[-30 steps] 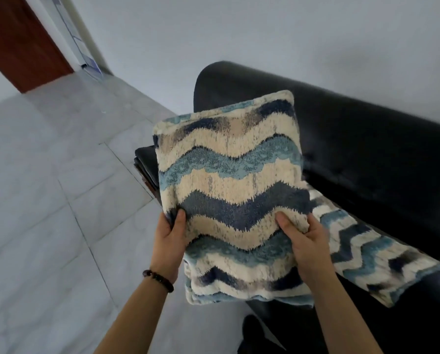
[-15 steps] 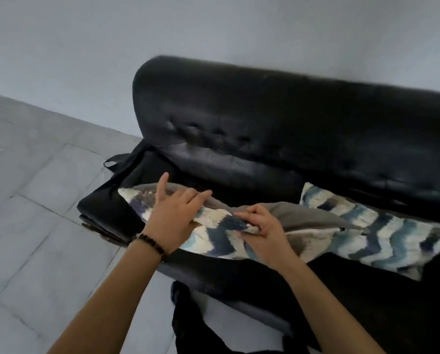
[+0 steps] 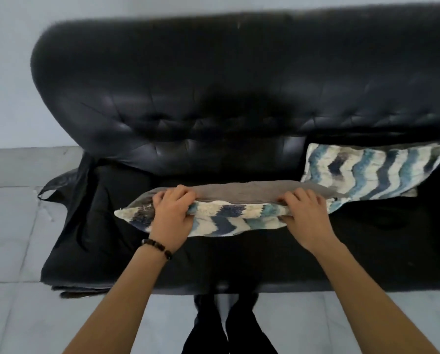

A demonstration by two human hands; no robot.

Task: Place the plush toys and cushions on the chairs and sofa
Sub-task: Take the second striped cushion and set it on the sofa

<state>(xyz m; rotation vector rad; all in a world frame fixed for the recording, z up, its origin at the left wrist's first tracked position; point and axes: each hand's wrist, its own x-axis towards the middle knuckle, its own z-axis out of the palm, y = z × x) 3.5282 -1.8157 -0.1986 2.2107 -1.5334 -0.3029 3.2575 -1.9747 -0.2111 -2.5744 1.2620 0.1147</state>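
Taking the black sofa (image 3: 239, 85) as the landmark, its left end carries a loose dark cover (image 3: 91, 226) that hangs over the seat edge toward the tiled floor (image 3: 9, 226), with a strap end trailing out beside it; a cushion dragged that way could catch this slack cloth and pull it further off the seat. Just right of that, over the middle of the sofa seat and forward of the backrest, both hands hold one chevron-patterned cushion (image 3: 229, 221) edge-on, its grey back panel turned toward the backrest. The left hand (image 3: 173, 218) clamps the cushion's left part, fingers (image 3: 178, 194) curled over the top edge and pressed together; the right hand (image 3: 308, 221) does the same on the right part, fingers (image 3: 300, 198) hooked over the grey edge. Whether the cushion's lower edge already rests on the seat cannot be told. The likely trouble is the release: the cushion stands on a narrow edge, well forward of the backrest, so if the hands let go here it may flop flat, or tip forward toward the front of the seat and slide to the floor. Further right along the sofa, a second chevron cushion (image 3: 372, 172) lies against the foot of the backrest, and the held cushion's right corner sits touching or overlapping its near corner; pushing the held one back or rightward could shove that second cushion askew or pile one on the other.
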